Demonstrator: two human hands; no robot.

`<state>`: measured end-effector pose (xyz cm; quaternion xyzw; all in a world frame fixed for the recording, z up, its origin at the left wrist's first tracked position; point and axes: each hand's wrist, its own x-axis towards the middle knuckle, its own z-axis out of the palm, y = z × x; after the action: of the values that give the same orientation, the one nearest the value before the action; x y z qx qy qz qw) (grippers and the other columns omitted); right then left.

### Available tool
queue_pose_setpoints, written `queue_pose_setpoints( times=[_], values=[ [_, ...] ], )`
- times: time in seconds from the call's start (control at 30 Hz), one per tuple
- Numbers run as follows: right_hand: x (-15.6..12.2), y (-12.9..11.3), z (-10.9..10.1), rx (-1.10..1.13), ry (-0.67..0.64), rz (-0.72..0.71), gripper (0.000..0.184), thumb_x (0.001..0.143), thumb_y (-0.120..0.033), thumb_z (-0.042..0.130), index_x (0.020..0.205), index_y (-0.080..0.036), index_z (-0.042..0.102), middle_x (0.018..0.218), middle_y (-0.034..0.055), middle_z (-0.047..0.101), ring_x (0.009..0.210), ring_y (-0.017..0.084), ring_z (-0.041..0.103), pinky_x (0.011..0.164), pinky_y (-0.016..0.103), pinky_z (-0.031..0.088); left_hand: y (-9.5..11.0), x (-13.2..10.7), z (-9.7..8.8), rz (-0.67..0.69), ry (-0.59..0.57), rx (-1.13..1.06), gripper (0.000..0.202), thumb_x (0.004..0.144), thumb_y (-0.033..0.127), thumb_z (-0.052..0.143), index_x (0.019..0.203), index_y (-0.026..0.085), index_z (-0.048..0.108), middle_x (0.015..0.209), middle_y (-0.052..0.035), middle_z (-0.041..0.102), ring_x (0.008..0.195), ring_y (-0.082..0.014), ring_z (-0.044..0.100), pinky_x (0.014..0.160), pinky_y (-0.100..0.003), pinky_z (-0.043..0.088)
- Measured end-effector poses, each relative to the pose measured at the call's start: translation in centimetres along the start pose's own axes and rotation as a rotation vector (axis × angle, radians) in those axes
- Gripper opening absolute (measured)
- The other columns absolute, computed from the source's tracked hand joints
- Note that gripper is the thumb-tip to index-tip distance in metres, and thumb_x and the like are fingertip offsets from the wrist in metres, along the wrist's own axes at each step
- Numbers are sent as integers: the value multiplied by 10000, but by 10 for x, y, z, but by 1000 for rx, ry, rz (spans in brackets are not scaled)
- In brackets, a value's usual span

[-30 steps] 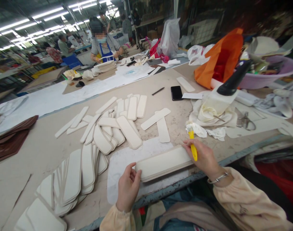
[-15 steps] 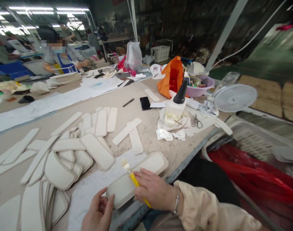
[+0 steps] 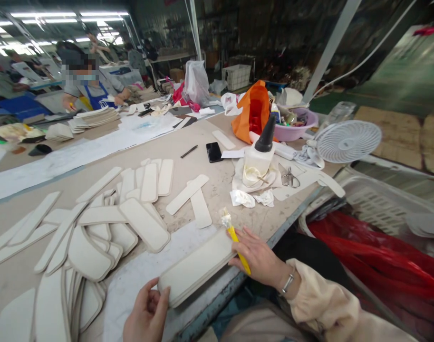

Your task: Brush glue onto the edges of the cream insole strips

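My left hand [image 3: 147, 308] pinches the near left end of a small stack of long off-white panels [image 3: 198, 268] with rounded corners, thumb on the near edge. In my right hand [image 3: 261, 259] is a brush [image 3: 240, 251] with a yellow handle, its bristles caked with white paste. The brush head points away from me, above the far right end of the stack. My right fingers lie by that end and hide part of it. Under the stack is a white sheet [image 3: 131, 280]. To the left, many similar panels [image 3: 95, 228] lie in a loose heap.
A white bottle [image 3: 258, 159] with a black nozzle stands on cloth, scissors [image 3: 290, 178] beside it. Beyond are a phone [image 3: 213, 152], an orange bag [image 3: 250, 114], a purple basin [image 3: 298, 130] and a fan [image 3: 348, 141]. A co-worker [image 3: 91, 88] works across the table.
My right hand has slid the brush to the right and away along the stack, from its middle to its far end. My left hand keeps its place at the near end.
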<state>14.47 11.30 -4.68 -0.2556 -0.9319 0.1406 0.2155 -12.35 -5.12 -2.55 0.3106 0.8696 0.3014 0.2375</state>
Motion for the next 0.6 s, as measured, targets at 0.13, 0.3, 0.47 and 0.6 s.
queue_pose_setpoints(
  times=[0.13,0.3,0.47,0.6],
  values=[
    [-5,6,-3,-27,9,45,159,904,-325,569,966,-187,520,1207,171,624,1280,289,468,1089,551,329,6,-1,-3,30,5,43,622,658,696,540,1027,200,608,621,31,598,574,-187,587,585,-292,434],
    [-3,8,-1,37,93,143,177,885,-310,594,972,-199,487,1290,170,576,1299,305,444,1083,561,344,5,-2,0,91,20,0,554,713,631,551,1042,188,601,629,34,564,537,-161,534,548,-278,415],
    [-4,12,-1,84,237,180,122,897,-276,561,961,-218,474,1295,146,578,1224,288,529,1058,531,397,-3,-3,-2,96,7,-106,519,731,575,591,1076,187,595,696,34,556,522,-128,498,535,-266,412],
    [-14,21,1,83,323,117,132,893,-306,571,940,-219,483,1252,147,602,1164,297,574,1008,520,446,-6,22,-13,20,65,-180,533,758,580,560,1099,171,591,748,7,582,587,-131,541,547,-256,435]
  ],
)
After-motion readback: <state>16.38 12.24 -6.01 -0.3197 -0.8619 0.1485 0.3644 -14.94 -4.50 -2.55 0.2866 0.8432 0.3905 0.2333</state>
